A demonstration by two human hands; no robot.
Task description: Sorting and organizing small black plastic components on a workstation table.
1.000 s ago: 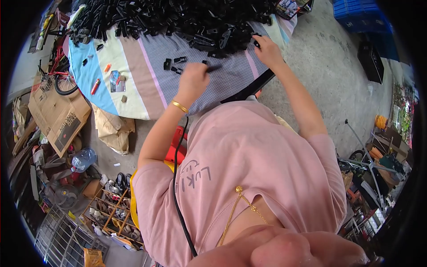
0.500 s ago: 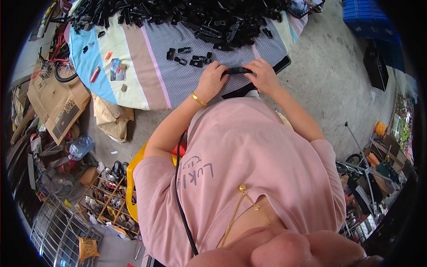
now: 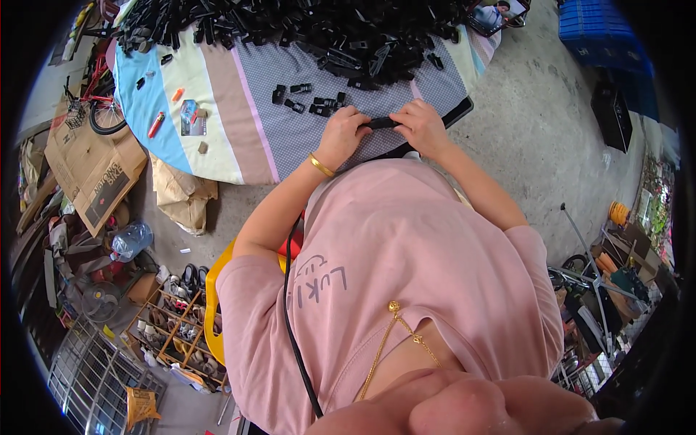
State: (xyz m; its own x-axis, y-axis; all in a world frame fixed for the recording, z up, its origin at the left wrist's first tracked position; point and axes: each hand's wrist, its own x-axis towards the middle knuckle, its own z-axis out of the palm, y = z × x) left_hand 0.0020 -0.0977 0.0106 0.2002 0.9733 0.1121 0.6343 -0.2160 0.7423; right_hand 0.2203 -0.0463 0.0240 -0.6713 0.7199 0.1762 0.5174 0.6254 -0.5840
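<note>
Both hands meet at the near edge of a cloth-covered table [image 3: 255, 145]. Between them is a short, dark, elongated piece [image 3: 380, 123], perhaps a plastic clip or buckle; its exact kind is too small to tell. My left hand [image 3: 344, 138] pinches its left end, and my right hand [image 3: 422, 129] pinches the right end. The fingertips cover both ends. Just beyond my left hand lie several loose small black plastic parts [image 3: 320, 110]. Farther back, a large heap of black plastic pieces [image 3: 348, 47] spreads along the table.
On the table's left part lie a red lighter [image 3: 156, 125], a card [image 3: 193, 119] and an orange bit [image 3: 177, 94]. Blue crates [image 3: 598, 32] and a black box [image 3: 611, 116] stand on the floor at right. A shoe rack [image 3: 174, 322] is at lower left.
My right hand has shifted slightly left and toward me, closer to my left hand. The dark piece has come a little nearer to me, still held at both ends.
</note>
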